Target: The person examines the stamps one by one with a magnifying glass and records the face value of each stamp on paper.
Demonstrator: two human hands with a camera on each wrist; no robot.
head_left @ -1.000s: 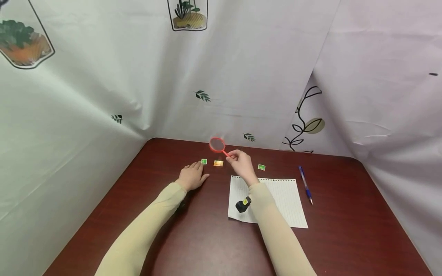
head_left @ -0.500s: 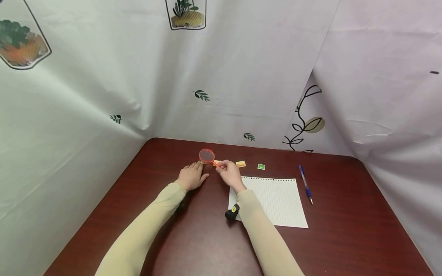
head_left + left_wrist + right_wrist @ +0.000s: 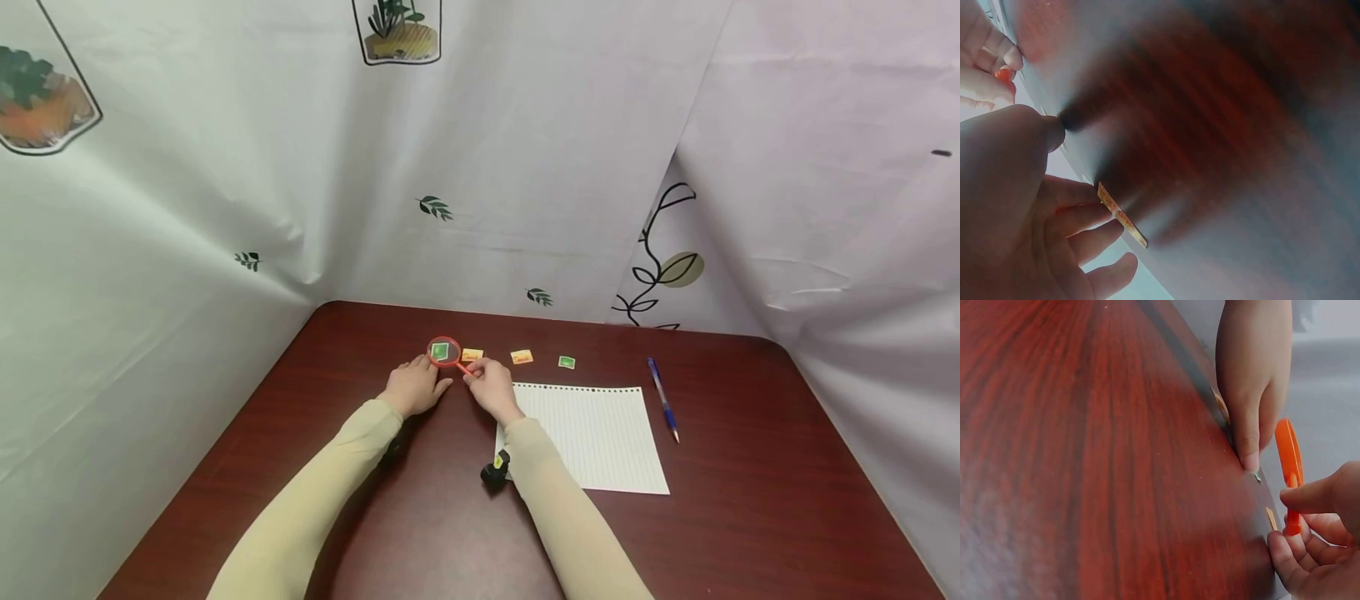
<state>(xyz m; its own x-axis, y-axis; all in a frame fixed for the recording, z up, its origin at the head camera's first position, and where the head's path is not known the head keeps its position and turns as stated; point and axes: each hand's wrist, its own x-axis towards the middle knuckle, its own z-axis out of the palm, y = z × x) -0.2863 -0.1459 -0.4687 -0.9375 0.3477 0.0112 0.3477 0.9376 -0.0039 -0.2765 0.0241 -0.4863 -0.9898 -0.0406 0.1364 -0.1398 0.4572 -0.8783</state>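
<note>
My right hand (image 3: 491, 390) pinches the thin handle of a red-orange magnifying glass (image 3: 1288, 450). Its round lens is over a small green stamp-like piece (image 3: 440, 352), which shows through it. Beside that piece, my left hand (image 3: 409, 390) rests on the table with fingers extended. In the left wrist view, a yellow-orange stamp-like piece (image 3: 1122, 215) lies by the left fingertips (image 3: 1107, 215); the left hand hides it from the head view. Just right of the lens lies an orange piece (image 3: 472, 355). Further right are another orange piece (image 3: 522, 357) and a green one (image 3: 567, 362).
A lined sheet of paper (image 3: 588, 442) lies under and beside the right forearm. To its right is a blue pen (image 3: 663, 400). The dark red table (image 3: 420, 517) ends at a white patterned cloth (image 3: 480, 250) at the back.
My right hand has moved left and lowered the magnifying glass toward the green piece by the left hand. The right orange piece, first hidden by that hand, is now visible. The left hand stays put.
</note>
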